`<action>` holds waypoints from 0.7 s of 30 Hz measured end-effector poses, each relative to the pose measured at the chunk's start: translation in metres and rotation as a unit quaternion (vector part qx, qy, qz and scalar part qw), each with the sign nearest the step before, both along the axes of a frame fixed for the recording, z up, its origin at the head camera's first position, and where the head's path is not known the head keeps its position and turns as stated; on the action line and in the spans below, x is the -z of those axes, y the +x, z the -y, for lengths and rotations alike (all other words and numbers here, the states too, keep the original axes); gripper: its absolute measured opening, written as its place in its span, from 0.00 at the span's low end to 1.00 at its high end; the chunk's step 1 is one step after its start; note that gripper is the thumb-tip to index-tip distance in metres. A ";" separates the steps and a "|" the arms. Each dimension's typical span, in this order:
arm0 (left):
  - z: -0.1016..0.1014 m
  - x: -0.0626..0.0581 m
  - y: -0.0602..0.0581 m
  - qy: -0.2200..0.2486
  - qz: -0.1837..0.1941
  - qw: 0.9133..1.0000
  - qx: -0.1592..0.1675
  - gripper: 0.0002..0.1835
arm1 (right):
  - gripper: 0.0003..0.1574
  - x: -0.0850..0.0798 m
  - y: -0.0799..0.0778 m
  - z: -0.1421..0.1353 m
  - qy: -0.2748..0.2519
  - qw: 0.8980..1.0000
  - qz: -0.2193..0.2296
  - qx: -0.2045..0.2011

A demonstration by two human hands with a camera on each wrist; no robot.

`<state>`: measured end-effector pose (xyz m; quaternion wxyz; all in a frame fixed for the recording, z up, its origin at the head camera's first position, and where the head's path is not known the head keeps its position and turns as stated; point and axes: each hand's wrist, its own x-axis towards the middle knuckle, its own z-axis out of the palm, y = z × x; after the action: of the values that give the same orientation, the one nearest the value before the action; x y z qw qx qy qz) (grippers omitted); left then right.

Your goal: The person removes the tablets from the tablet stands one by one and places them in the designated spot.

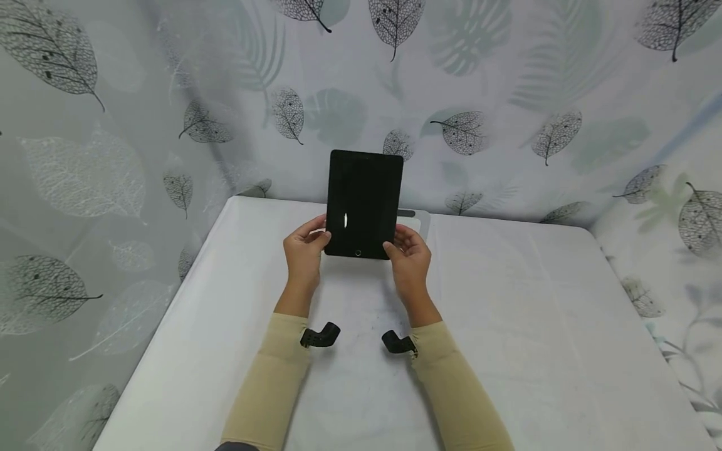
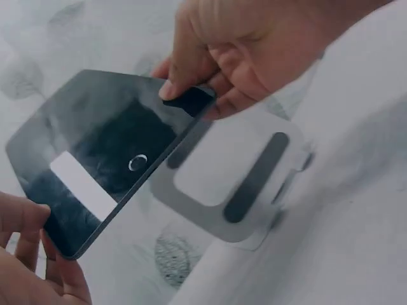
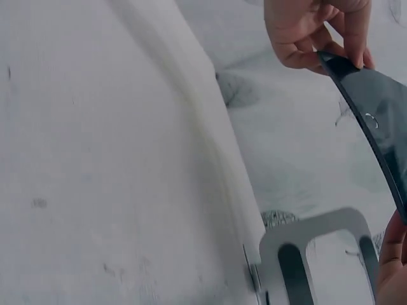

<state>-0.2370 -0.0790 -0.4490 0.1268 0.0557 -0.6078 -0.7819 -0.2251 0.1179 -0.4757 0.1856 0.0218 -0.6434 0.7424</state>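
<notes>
A black tablet (image 1: 363, 203) with a round home button is raised upright over the far side of the table, its dark screen toward me. My left hand (image 1: 303, 254) grips its lower left edge, thumb on the front and the other fingers behind. On the lower right corner, my right hand (image 1: 410, 258) pinches it the same way. Both hands also show around the tablet (image 2: 121, 121) in the left wrist view. Behind it stands a grey stand (image 1: 425, 220) with dark pads, partly hidden in the head view; the right wrist view shows more of the stand (image 3: 343, 220).
A white cloth covers the table (image 1: 524, 326). The stand is by the table's far edge. A leaf-patterned curtain (image 1: 496, 81) hangs behind and along the sides. A black wrist mount (image 1: 321, 335) sticks inward from the left sleeve, another (image 1: 397, 342) from the right.
</notes>
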 end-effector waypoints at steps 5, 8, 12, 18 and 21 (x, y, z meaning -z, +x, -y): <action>0.020 -0.003 0.006 0.028 0.021 0.999 -0.031 0.19 | 0.26 -0.001 0.002 0.019 0.005 1.000 0.009 -0.030; 0.032 -0.001 0.007 0.036 0.037 0.998 -0.042 0.20 | 0.28 0.002 0.000 0.029 0.019 0.999 0.026 -0.043; 0.044 0.007 0.007 0.031 0.065 0.996 -0.055 0.20 | 0.28 0.013 -0.001 0.040 0.050 0.996 0.055 -0.055; 0.055 0.023 0.006 0.025 0.109 0.992 -0.057 0.20 | 0.28 0.034 -0.003 0.049 0.066 0.992 0.093 -0.062; 0.059 0.030 0.004 0.022 0.127 0.990 -0.058 0.21 | 0.28 0.044 -0.005 0.051 0.084 0.989 0.102 -0.061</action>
<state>-0.2328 -0.1378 -0.4789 0.0929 0.1924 -0.5973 -0.7730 -0.2302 0.0672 -0.5198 0.0712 0.0006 -0.7167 0.6937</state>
